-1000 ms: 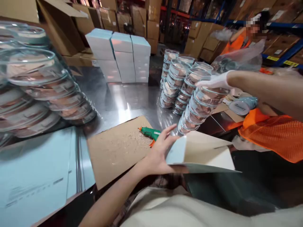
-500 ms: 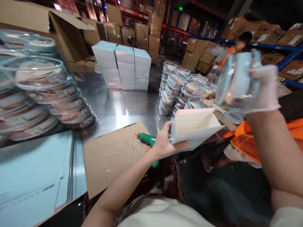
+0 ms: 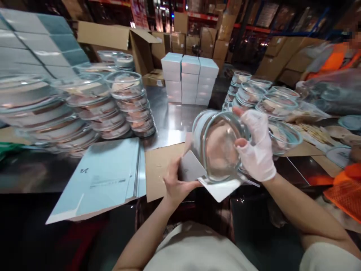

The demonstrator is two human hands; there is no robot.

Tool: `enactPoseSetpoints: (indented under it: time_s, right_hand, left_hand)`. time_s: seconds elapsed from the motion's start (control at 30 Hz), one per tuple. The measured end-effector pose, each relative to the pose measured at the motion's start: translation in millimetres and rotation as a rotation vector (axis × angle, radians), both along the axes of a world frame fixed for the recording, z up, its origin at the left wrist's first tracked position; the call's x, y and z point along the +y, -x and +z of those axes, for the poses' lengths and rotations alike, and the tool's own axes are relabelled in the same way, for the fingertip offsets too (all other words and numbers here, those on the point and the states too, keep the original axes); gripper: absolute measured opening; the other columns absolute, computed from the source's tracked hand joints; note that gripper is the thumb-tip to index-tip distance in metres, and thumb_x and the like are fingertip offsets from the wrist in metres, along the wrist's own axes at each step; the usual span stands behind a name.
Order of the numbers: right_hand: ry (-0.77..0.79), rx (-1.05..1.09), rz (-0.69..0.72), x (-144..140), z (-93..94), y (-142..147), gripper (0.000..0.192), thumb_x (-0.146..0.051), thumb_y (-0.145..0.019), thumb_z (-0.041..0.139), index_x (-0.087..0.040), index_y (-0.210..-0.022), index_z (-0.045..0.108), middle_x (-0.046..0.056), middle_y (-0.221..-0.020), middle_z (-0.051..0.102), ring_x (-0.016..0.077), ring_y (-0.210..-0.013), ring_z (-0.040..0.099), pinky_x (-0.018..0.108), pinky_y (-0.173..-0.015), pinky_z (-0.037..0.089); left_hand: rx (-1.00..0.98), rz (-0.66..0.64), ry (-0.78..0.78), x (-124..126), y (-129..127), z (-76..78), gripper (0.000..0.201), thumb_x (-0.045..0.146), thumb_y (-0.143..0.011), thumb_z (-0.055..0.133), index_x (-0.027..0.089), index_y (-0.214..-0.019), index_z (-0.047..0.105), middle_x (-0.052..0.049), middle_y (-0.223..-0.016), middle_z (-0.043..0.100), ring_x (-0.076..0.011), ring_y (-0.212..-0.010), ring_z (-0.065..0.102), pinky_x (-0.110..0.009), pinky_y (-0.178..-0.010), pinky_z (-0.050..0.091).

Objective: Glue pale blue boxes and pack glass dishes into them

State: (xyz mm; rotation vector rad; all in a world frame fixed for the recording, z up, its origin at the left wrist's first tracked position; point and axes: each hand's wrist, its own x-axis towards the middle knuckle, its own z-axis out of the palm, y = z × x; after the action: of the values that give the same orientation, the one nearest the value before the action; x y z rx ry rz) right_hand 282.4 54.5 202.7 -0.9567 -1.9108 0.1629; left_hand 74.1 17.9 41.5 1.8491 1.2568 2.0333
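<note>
My bare left hand grips a small open carton, white and grey, with a white flap sticking out towards me. Wrapped in a white glove with bare fingertips, my right hand holds a stack of round glass bowls tilted on its side. The bowls are right at the carton's mouth and cover most of it, so I cannot tell how far in they are. Under the carton lies a cardboard sheet on the table.
Flat light-blue cartons are piled at left. Behind them stand stacks of glass bowls, with more bowl stacks at right. White boxes form a block at the back. A person in an orange vest is at far right.
My right hand has brought the glass bowls down and left to the carton. The carton has been turned in my left hand. My view has swung left; the green glue gun no longer shows on the cardboard.
</note>
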Motion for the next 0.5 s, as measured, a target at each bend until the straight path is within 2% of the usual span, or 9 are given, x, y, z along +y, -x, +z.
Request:
enactPoseSetpoints:
  time_s: [0.03,0.07,0.1,0.2,0.27,0.3,0.37,0.43,0.5]
  right_hand:
    - [-0.023,-0.001,0.042,0.2,-2.8,-3.4,0.061,-0.074,-0.1,0.047,-0.034,-0.145,0.057,0.01,-0.147,0.052,0.0363,-0.151,0.042,0.058,-0.13,0.033]
    - [-0.03,0.009,0.089,3.0,-4.9,-6.5,0.054,-0.075,-0.098,0.051,-0.032,-0.128,0.067,0.01,-0.133,0.061,0.0363,-0.143,0.051,0.059,-0.125,0.039]
    - [0.01,0.029,0.145,8.3,-6.5,-8.3,0.054,-0.077,-0.094,0.056,-0.031,-0.117,0.069,0.01,-0.128,0.064,0.0363,-0.139,0.054,0.06,-0.123,0.042]
    - [0.359,0.062,0.297,30.5,-10.3,-4.0,0.072,-0.081,-0.074,0.078,-0.03,-0.121,0.059,0.009,-0.135,0.064,0.0352,-0.135,0.059,0.059,-0.115,0.051]
    - [0.569,0.059,0.342,41.7,-10.3,4.3,0.081,-0.074,-0.07,0.086,-0.03,-0.13,0.056,0.008,-0.132,0.067,0.032,-0.124,0.067,0.054,-0.107,0.058]
    - [0.6,0.064,0.346,44.1,-9.0,8.9,0.081,-0.072,-0.072,0.086,-0.029,-0.134,0.057,0.008,-0.128,0.068,0.0306,-0.119,0.069,0.052,-0.104,0.06]
    - [0.507,0.098,0.333,42.5,-4.2,18.1,0.074,-0.069,-0.079,0.082,-0.028,-0.137,0.062,0.007,-0.127,0.069,0.0299,-0.117,0.07,0.051,-0.104,0.06]
    - [0.266,0.126,0.328,35.2,0.4,27.2,0.066,-0.064,-0.083,0.082,-0.03,-0.137,0.065,0.006,-0.134,0.067,0.0306,-0.124,0.068,0.05,-0.108,0.057]
    - [0.054,0.023,0.405,27.9,0.9,35.5,0.06,-0.057,-0.087,0.081,-0.033,-0.139,0.066,0.006,-0.143,0.064,0.031,-0.129,0.066,0.05,-0.113,0.054]
  left_hand:
    - [0.021,-0.008,0.001,-3.0,8.6,-7.8,0.09,0.068,-0.066,0.09,0.024,-0.14,0.062,-0.01,-0.118,0.077,-0.0311,-0.102,0.077,-0.042,-0.087,0.063]
    - [0.045,-0.025,0.01,-6.4,16.1,-15.1,0.091,0.068,-0.065,0.091,0.024,-0.139,0.063,-0.011,-0.119,0.077,-0.0319,-0.103,0.077,-0.043,-0.088,0.064]
    - [0.062,-0.042,0.026,-10.0,22.2,-21.7,0.092,0.069,-0.064,0.091,0.022,-0.138,0.064,-0.012,-0.119,0.078,-0.0327,-0.103,0.078,-0.044,-0.089,0.064]
    - [0.029,-0.081,0.084,-19.1,32.7,-37.3,0.095,0.073,-0.06,0.09,0.02,-0.135,0.066,-0.015,-0.119,0.078,-0.0348,-0.105,0.078,-0.047,-0.091,0.065]
    - [-0.048,-0.125,0.133,-22.2,35.3,-45.1,0.096,0.076,-0.061,0.088,0.019,-0.135,0.067,-0.017,-0.122,0.078,-0.0355,-0.108,0.078,-0.047,-0.093,0.064]
    - [-0.089,-0.148,0.148,-22.6,36.0,-48.7,0.096,0.076,-0.061,0.088,0.019,-0.136,0.068,-0.017,-0.122,0.078,-0.0354,-0.109,0.077,-0.046,-0.094,0.064]
    - [-0.159,-0.182,0.15,-21.9,37.5,-55.9,0.099,0.081,-0.061,0.085,0.018,-0.136,0.068,-0.018,-0.121,0.078,-0.0349,-0.108,0.078,-0.045,-0.095,0.064]
    - [-0.239,-0.152,0.152,-19.7,39.9,-63.3,0.104,0.09,-0.061,0.077,0.017,-0.135,0.069,-0.018,-0.117,0.078,-0.0349,-0.106,0.078,-0.044,-0.093,0.064]
    - [-0.332,-0.063,0.172,-16.9,43.9,-70.5,0.108,0.096,-0.061,0.069,0.016,-0.135,0.069,-0.018,-0.117,0.077,-0.0361,-0.106,0.077,-0.044,-0.092,0.064]
